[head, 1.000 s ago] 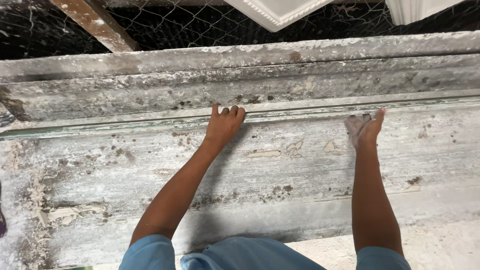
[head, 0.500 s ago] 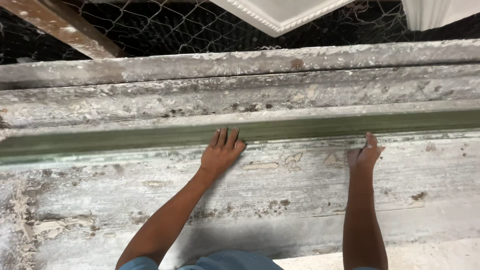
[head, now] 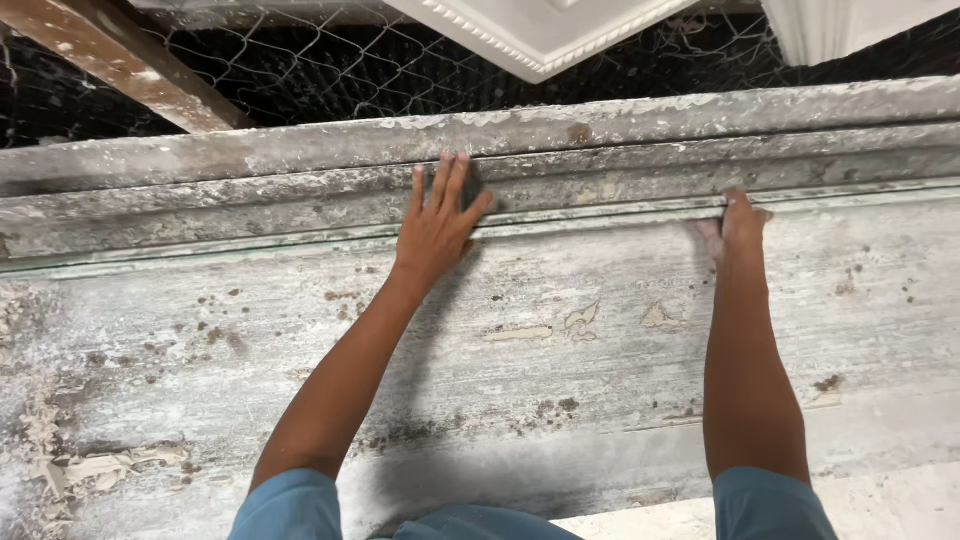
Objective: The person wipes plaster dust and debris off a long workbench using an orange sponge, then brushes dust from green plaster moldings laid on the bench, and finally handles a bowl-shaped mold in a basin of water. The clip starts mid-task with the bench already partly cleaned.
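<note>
Item: long grey plaster-crusted moulding form with stepped ridges (head: 600, 160), lying crosswise along the far edge of the stained, flaking grey counter (head: 560, 380).

Handling, as judged: stiff, heavy, rough and chalky rather than slippery; dried crust likely brittle at the edges. Best held at the thin greenish lip, hands spread wide.

Left hand (head: 437, 225): flat, fingers splayed on the ridges. Right hand (head: 738, 222): fingertips curled on the lip; grip cannot be told.

Behind: wire mesh (head: 300, 70), white cornice piece (head: 530, 30).

right hand (head: 735, 222) fingertips hidden, mould (head: 600, 290) cropped
</note>
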Demonstrator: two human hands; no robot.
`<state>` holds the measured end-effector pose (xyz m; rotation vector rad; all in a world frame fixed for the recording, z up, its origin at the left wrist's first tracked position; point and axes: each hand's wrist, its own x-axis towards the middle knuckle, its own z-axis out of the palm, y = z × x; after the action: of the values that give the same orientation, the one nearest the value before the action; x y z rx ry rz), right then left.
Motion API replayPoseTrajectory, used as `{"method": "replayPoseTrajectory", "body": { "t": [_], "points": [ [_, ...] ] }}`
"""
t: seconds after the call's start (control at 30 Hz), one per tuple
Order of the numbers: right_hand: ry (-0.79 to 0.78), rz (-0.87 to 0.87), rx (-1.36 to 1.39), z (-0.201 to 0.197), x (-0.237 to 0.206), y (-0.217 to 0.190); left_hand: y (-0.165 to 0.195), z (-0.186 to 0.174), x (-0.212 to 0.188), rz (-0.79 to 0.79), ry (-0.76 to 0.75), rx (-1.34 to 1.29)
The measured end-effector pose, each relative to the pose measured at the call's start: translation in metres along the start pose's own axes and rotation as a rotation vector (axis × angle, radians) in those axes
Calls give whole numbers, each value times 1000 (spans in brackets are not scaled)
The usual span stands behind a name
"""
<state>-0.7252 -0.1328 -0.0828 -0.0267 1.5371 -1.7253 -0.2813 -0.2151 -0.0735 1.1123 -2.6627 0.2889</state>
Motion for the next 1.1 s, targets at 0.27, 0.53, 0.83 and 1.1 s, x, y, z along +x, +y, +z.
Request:
{"method": "replayPoseTrajectory", "body": {
  "t": [0.27,0.53,0.83,1.1],
  "points": [
    [45,62,-130,18,6,-10,-4,-19,18,-163,-64,-50],
    [43,-48,164,-30,-3,25,20,5,-33,-125,235,100],
    [-111,-288,244,-68,-2,65,51,34,-78,-117,428,165],
    [-38,-204,76,-34,14,34,31,40,-46,-157,364,160]
  ]
}}
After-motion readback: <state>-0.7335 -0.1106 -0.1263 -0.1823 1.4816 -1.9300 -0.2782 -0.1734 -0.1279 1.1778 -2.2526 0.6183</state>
